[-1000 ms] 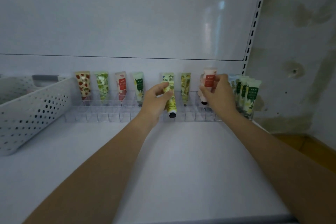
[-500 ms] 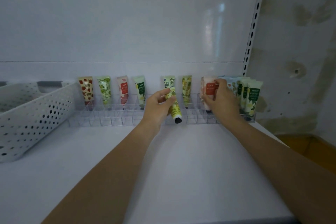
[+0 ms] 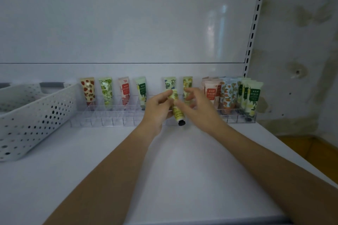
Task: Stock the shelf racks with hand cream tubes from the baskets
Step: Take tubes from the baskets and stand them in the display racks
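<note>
One-handed, gripped yellow tube (image 3: 178, 114) cap-down with left hand (image 3: 157, 109), near side of clear rack (image 3: 109, 118). Held right hand (image 3: 199, 109) just beside it, fingers spread, loose.

label panels on hand cream tubes (image 3: 253, 95), lettering too blurred to read

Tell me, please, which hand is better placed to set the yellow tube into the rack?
Left. The left hand grips the yellow tube, cap down, in front of the clear rack. The right hand is blurred, fingers spread, gripping nothing.
</note>
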{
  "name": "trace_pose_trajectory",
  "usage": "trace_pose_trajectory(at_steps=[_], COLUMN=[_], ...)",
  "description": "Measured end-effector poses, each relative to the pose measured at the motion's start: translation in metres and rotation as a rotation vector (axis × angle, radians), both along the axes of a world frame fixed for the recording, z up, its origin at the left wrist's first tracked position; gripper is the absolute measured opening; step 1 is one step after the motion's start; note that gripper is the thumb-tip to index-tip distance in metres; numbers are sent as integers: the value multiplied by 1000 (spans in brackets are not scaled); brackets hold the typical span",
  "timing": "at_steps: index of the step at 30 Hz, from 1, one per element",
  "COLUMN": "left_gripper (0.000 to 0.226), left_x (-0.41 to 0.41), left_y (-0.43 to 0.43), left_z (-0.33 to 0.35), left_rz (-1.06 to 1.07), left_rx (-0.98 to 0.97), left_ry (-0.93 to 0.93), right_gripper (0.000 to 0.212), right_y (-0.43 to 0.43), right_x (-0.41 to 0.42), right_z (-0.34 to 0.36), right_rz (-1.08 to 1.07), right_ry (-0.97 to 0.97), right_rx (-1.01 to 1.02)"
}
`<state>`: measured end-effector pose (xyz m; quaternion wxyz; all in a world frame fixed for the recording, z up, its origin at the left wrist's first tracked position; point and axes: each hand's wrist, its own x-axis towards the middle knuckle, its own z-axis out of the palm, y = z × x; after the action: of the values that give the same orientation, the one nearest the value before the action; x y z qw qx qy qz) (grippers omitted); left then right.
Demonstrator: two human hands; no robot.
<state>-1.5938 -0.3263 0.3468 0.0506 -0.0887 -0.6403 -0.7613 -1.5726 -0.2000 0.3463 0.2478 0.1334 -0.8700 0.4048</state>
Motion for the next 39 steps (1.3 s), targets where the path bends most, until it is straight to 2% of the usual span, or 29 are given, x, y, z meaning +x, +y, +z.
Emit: trace_pose_trajectory(at_steps=[2,8,13,15,20,22,25,28,30,34,39], left_gripper=[36,30,25,23,32,34,35,39,46,48,44], left_x=[0,1,-2,-5,-9,-9,-9,-8,-9,-14,-16], left_y=[-2,0,0,-1,-2,-1,-1,-1,-3,-15,-17], left_z=[-2,-1,1,-2,-22,-26,-28,-27,-26,-26,-27], left_rz=[-23,-97,-89,-11,28,15,14,21,56,93,104], left_rx=[-14,-23,-46,-255,-1048,-1178,-1227,-1249,-1299,-1436,-1427], left_ry=[14,70,170,289,562,587,566,573,568,512,542], right_gripper=[55,57,61,60,66,68,79,95,98,77,57], right_y=[-7,6,13,21,48,56,60,58,56,47,40], right_x=[1,-1,-6,-7,-7,-8,-7,-7,-7,-17,-41], right_z=[-4,-1,4,8,16,15,12,14,21,45,65], right_rz=[75,123,75,38,-75,-114,-131,-132,-114,-135,-270], right_ry=[-86,-175,-159,-125,-9,13,37,81,126,245,284], right_rx=[-21,-111,-149,-210,-326,-363,-420,-354,-291,-129,216])
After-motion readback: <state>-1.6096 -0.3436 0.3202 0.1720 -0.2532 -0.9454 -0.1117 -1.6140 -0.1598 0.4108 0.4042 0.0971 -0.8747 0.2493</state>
